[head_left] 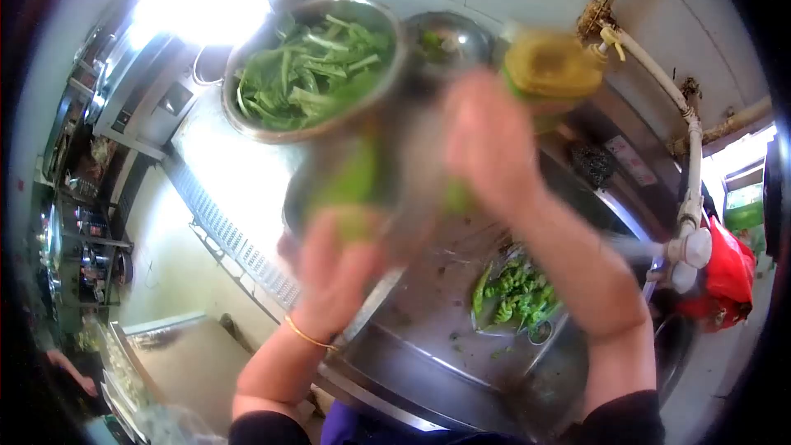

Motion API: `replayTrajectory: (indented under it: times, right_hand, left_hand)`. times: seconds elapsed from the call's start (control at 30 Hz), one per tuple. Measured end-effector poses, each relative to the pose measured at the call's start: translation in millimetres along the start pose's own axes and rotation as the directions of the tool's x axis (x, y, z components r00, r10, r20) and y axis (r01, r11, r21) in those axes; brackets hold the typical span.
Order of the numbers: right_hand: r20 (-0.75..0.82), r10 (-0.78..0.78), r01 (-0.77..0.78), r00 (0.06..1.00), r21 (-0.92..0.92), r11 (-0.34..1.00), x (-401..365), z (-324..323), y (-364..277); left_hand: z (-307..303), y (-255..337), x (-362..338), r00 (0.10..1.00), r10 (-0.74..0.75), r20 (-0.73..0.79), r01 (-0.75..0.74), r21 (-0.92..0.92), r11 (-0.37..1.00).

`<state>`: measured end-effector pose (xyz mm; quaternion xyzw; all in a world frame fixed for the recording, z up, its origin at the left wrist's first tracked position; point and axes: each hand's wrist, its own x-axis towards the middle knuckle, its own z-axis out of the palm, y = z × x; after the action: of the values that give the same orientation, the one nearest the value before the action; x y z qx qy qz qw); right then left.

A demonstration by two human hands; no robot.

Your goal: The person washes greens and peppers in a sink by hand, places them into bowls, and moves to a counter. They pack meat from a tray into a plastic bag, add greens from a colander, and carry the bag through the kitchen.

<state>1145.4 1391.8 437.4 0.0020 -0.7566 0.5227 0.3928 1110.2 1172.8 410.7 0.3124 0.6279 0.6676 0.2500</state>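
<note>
We've got both hands up over the sink [428, 338]. Left hand [334, 272] has its grip clamped on a blurry green bunch [354, 185]. Right hand [486, 144] is at its right end, grip too smeared to tell. The bowl of greens [397, 74] sits just beyond.

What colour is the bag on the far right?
Red. The bag shows best in the head view, at the right edge.
</note>
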Motion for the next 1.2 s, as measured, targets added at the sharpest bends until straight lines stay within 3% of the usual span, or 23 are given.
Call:
replayTrajectory:
  times: [0.03,0.07,0.1,0.13,0.2,0.27,0.3,0.33,0.37,0.43,0.47,0.5,0.57,0.6,0.67,0.7,0.77,0.8,0.9,1.0,1.1,1.2]
  right_hand:
    - [-0.111,0.295,-0.263,0.949,0.239,0.935,31.2,-2.5,12.5]
    - [-0.343,0.235,-0.194,0.909,0.148,0.970,67.2,-5.9,33.7]
    - [-0.392,0.188,-0.201,0.900,0.010,0.980,92.0,-12.3,30.9]
    - [-0.304,0.394,-0.292,0.867,0.330,0.898,119.4,-20.1,79.9]
    - [-0.335,0.499,-0.549,0.799,-0.069,0.833,126.4,-11.5,113.9]
    - [-0.355,0.084,-0.219,0.931,-0.362,0.906,84.0,-4.7,138.5]
    - [-0.295,-0.149,-0.019,0.944,-0.499,0.866,69.9,-2.8,143.1]
    - [-0.225,0.091,-0.160,0.970,-0.313,0.936,44.7,-8.8,127.2]
    - [-0.113,0.312,-0.326,0.943,-0.127,0.937,10.7,-19.9,102.0]
    - [-0.026,0.578,-0.578,0.816,-0.032,0.815,-60.7,-44.4,89.2]
    - [0.008,0.761,-0.757,0.648,0.113,0.643,-94.4,-59.6,86.2]
    - [0.074,0.892,-0.874,0.447,0.250,0.417,-128.7,-76.7,85.5]
    - [0.070,0.976,-0.807,0.204,0.577,0.128,-199.7,-121.5,95.5]
    - [0.009,0.971,-0.651,0.240,0.743,0.154,-210.7,-141.3,92.5]
    - [-0.136,0.959,-0.237,0.247,0.952,0.196,-237.5,-172.1,84.7]
    - [-0.177,0.938,-0.189,0.298,0.952,0.240,-248.4,-189.1,90.7]
    - [-0.185,0.928,-0.086,0.324,0.971,0.223,-243.4,-197.9,71.9]
    - [-0.189,0.926,-0.144,0.327,0.959,0.246,-240.5,-200.2,62.7]
    - [-0.183,0.906,-0.254,0.382,0.922,0.294,-247.4,-209.9,60.6]
    - [-0.179,0.905,-0.349,0.385,0.880,0.322,-256.8,-215.3,60.1]
    - [-0.185,0.915,-0.377,0.358,0.868,0.322,-264.7,-213.3,61.9]
    - [-0.187,0.900,-0.423,0.395,0.832,0.359,-282.0,-207.3,68.9]
  left_hand:
    - [-10.0,2.6,8.0,0.994,0.049,-0.097,-0.042,0.076,0.996]
    - [-21.3,2.9,17.9,0.990,0.075,-0.120,-0.039,0.281,0.959]
    - [-32.4,0.6,28.3,0.987,0.100,-0.127,-0.029,0.470,0.882]
    - [-43.1,-5.4,38.7,0.999,0.039,-0.035,-0.014,0.552,0.834]
    - [-60.7,-21.1,49.3,0.983,-0.116,0.144,-0.018,0.698,0.716]
    - [-65.1,-31.0,46.6,0.970,-0.050,0.238,-0.165,0.797,0.580]
    - [-64.2,-33.5,47.4,0.961,-0.002,0.278,-0.240,0.832,0.500]
    - [-61.7,-32.1,44.1,0.974,0.005,0.228,-0.189,0.794,0.578]
    - [-59.6,-30.8,39.6,0.970,0.116,0.214,-0.241,0.774,0.585]
    - [-52.1,-25.5,28.9,0.926,0.327,0.191,-0.356,0.734,0.579]
    - [-45.2,-20.5,22.0,0.893,0.402,0.203,-0.384,0.811,0.442]
    - [-37.8,-23.3,13.8,0.863,0.457,0.215,-0.444,0.752,0.487]
    - [-21.6,-37.9,-1.6,0.793,0.571,0.214,-0.563,0.614,0.553]
    - [-13.0,-42.6,-7.6,0.774,0.567,0.283,-0.627,0.470,0.621]
    - [17.3,-38.6,-14.3,0.796,0.411,0.446,-0.587,0.398,0.705]
    - [34.3,-44.6,-18.3,0.789,0.330,0.519,-0.567,0.405,0.718]
    - [73.7,-56.0,-25.9,0.839,0.137,0.527,-0.419,0.464,0.781]
    - [86.8,-74.8,-31.8,0.851,0.040,0.524,-0.298,0.418,0.858]
    - [118.1,-133.5,-40.0,0.812,-0.163,0.560,-0.087,0.394,0.915]
    - [140.0,-214.6,-49.4,0.729,-0.374,0.573,0.072,0.480,0.875]
    - [181.5,-243.6,-36.6,0.541,-0.627,0.560,0.077,0.709,0.701]
    - [221.5,-271.8,-44.8,0.620,-0.643,0.451,0.114,0.759,0.642]
